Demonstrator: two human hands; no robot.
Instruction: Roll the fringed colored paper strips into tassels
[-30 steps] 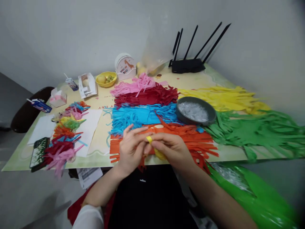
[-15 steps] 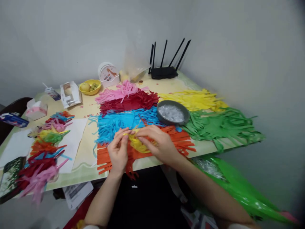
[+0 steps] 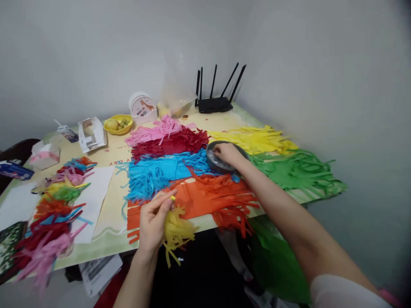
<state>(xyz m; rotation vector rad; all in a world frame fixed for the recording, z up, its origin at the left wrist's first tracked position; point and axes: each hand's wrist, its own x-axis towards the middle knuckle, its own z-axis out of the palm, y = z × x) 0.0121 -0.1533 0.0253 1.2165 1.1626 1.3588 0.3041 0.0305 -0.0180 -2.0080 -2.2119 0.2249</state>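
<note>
My left hand (image 3: 156, 218) pinches a yellow paper tassel (image 3: 178, 229) near the table's front edge. The fringe hangs below the fingers and a small yellow tip pokes out above them. My right hand (image 3: 229, 155) dips into a dark grey bowl (image 3: 221, 169) of small clear pieces. Its fingers are curled together, and whatever they grip is hidden. Orange fringed paper (image 3: 199, 196) lies under and beside my left hand. Blue fringed paper (image 3: 163, 167) lies left of the bowl, with green fringed paper (image 3: 289, 171) to its right.
Red (image 3: 170, 143), pink (image 3: 160, 128) and yellow fringed paper (image 3: 253, 139) lie farther back. A multicoloured tassel string (image 3: 58, 201) rests at left beside white sheets. Behind stand a black router (image 3: 215, 105), a yellow fruit bowl (image 3: 118, 130) and a white package (image 3: 92, 134).
My right hand has left the yellow tassel and moved up and right into the bowl. My left hand has dropped slightly, with the tassel now hanging from it. The view has shifted a little.
</note>
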